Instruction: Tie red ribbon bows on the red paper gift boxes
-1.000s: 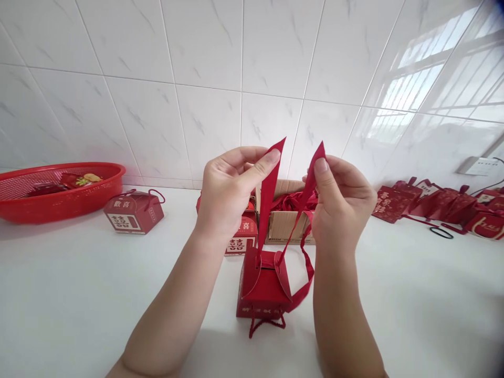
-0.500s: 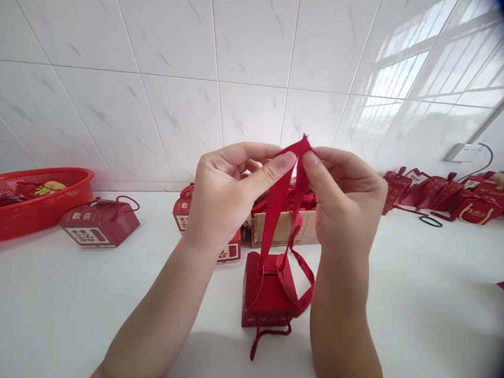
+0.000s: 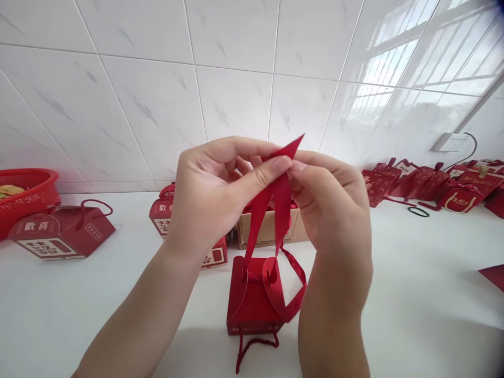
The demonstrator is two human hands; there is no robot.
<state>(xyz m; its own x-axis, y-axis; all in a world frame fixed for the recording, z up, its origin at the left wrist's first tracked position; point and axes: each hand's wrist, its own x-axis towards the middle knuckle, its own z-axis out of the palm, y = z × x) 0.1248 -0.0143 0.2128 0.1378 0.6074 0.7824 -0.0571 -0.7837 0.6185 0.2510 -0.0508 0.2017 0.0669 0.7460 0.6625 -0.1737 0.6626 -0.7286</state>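
Note:
A red ribbon [image 3: 260,212] rises from slots in the top flaps of a small red gift box [image 3: 255,302]. Above the box, my left hand [image 3: 220,184] pinches the ribbon between thumb and fingers, and a pointed end sticks up past the thumb. My right hand [image 3: 333,194] is closed on the same ribbon, its thumb tip touching the left thumb tip. One long length of ribbon loops down the box's right side. A twisted red cord handle [image 3: 258,342] hangs at the front of the box, lying on the white table [image 3: 189,341].
Behind my hands stands a cardboard box [image 3: 271,236] holding red ribbon. Printed red gift boxes [image 3: 65,233] and a red plastic basket [image 3: 39,184] are at left. Several small red bags [image 3: 423,184] and a black ring [image 3: 418,211] lie at right, before the tiled wall [image 3: 236,100].
My thumbs have come together, and the two ribbon strands now cross between them instead of being held apart. The view has shifted, so the surroundings appear further left.

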